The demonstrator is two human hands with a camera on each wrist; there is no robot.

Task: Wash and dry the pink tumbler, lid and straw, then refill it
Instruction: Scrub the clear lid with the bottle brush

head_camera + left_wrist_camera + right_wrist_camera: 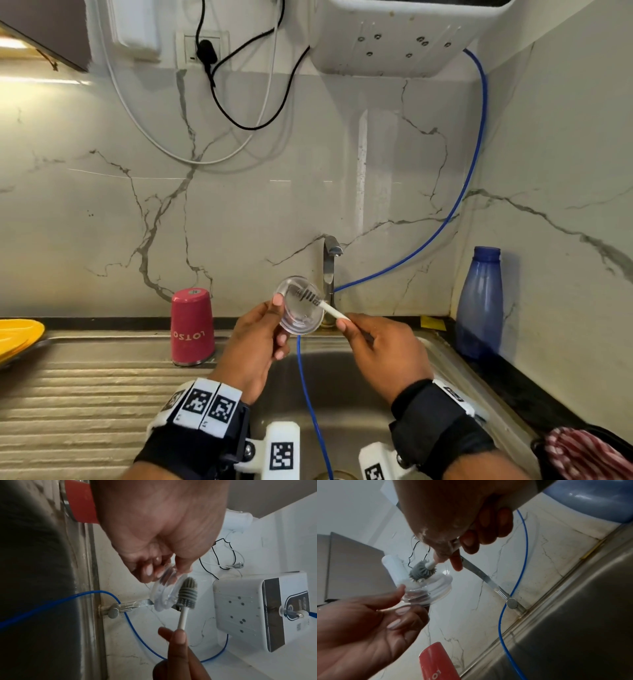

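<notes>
My left hand (274, 318) pinches the clear round lid (301, 313) by its rim, above the sink and in front of the tap. My right hand (356, 329) grips the white handle of a small brush (329, 310). Its grey bristle head (187, 592) lies against the lid's face (164, 593). In the right wrist view the bristles (422, 572) press on the lid (429, 589) beside its white spout (393, 566). The pink tumbler (191, 327) stands upside down on the draining board at the left. No straw is in view.
A steel sink (342, 394) lies below my hands, with a tap (330, 263) at its back and a blue hose (313, 404) running into it. A blue bottle (479, 305) stands at the right. A yellow plate (17, 334) sits at the far left, a checked cloth (582, 452) at bottom right.
</notes>
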